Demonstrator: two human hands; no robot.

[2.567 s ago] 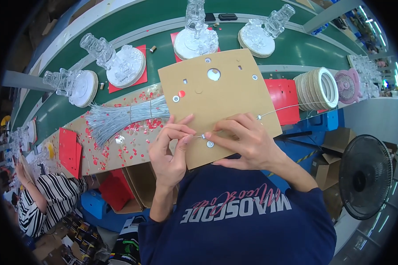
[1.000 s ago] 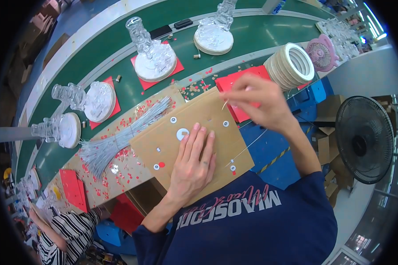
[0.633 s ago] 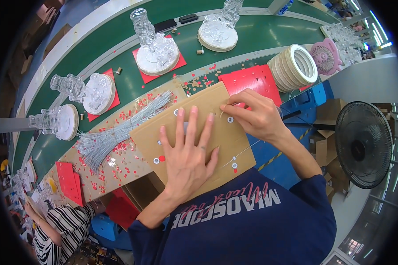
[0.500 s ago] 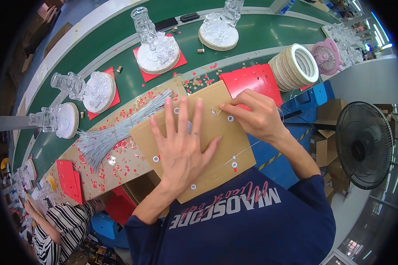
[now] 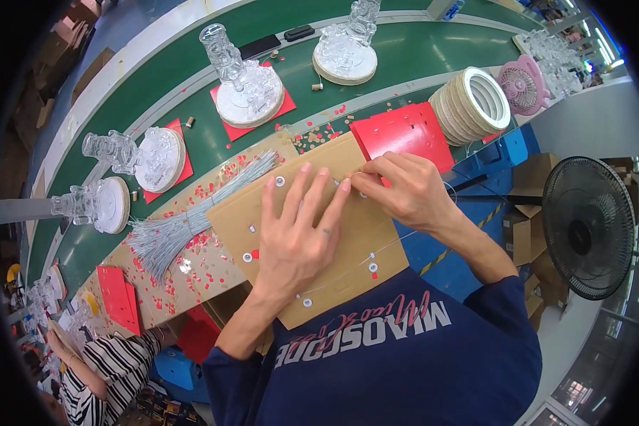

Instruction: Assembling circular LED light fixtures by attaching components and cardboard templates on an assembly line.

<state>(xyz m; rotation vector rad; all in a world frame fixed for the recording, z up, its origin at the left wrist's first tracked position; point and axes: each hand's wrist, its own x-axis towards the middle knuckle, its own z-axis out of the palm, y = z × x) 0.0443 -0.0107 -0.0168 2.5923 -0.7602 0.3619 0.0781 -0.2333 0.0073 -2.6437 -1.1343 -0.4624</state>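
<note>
A brown cardboard sheet [image 5: 355, 234] with several small white round washers along its edges lies tilted in front of me, resting against the table edge and my body. My left hand [image 5: 298, 241] lies open on it, fingers stretched and apart, its index fingertip close to the right fingertips. At the sheet's far edge, my right hand [image 5: 408, 192] pinches a thin wire tie, mostly hidden by the fingers. Another thin wire [image 5: 341, 268] crosses the near part of the sheet. Left of the sheet lies a bundle of silver wire ties [image 5: 184, 227].
Clear figures on round white bases [image 5: 250, 103] stand along the green bench [image 5: 397, 53]. Red sheets [image 5: 401, 135], stacked white rings [image 5: 468, 106] and a pink fan [image 5: 522, 84] are beyond my right hand. A black fan [image 5: 588, 227] stands right; a striped-sleeved co-worker [image 5: 110, 366] sits left.
My left hand has shifted its fingers right, bringing the index fingertip beside my right hand's pinch. A red dot and a washer at the sheet's left edge are now uncovered.
</note>
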